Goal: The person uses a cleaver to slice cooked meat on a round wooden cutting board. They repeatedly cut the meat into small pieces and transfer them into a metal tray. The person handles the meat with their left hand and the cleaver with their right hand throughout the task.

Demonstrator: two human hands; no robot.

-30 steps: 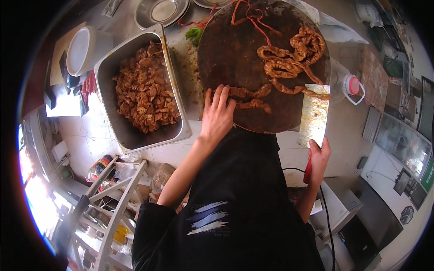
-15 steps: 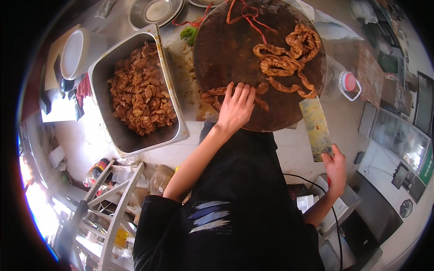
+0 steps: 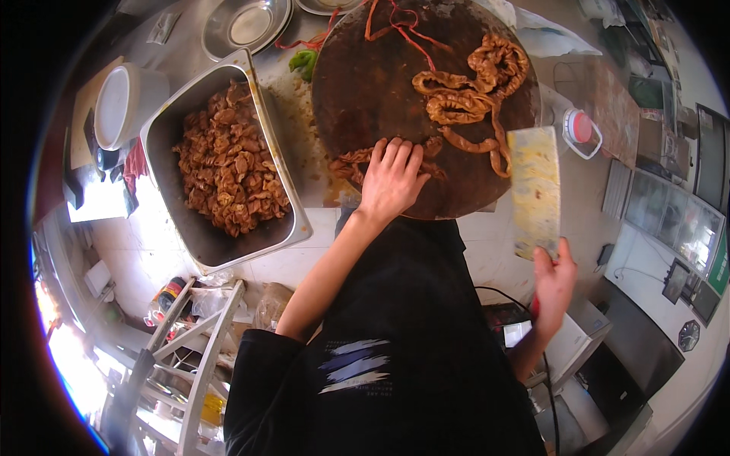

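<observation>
My left hand [image 3: 391, 178] lies over cut pieces of cooked brown intestine [image 3: 351, 163] at the near left edge of the round wooden chopping board [image 3: 380, 83]. Its fingers are close together and bent down onto the pieces; the palm side is hidden. To the right, off the board's edge, my right hand [image 3: 555, 283] grips a cleaver [image 3: 537, 190] with a broad, smeared blade pointing away from me. A long coil of whole intestine [image 3: 464, 106] rests on the board's right half, one loose loop reaching toward the blade.
Left of the board stands a deep steel pan [image 3: 201, 258] holding a heap of cut brown pieces [image 3: 232, 163]. Beyond are a green pepper [image 3: 303, 64], red string [image 3: 414, 29] and a steel dish [image 3: 247, 29]. A white tub [image 3: 114, 106] stands far left, a red-capped jug [image 3: 579, 128] right.
The cleaver has risen away from me and its blade has turned more upright. My left hand stays over the pieces. The whole view has shifted slightly.
</observation>
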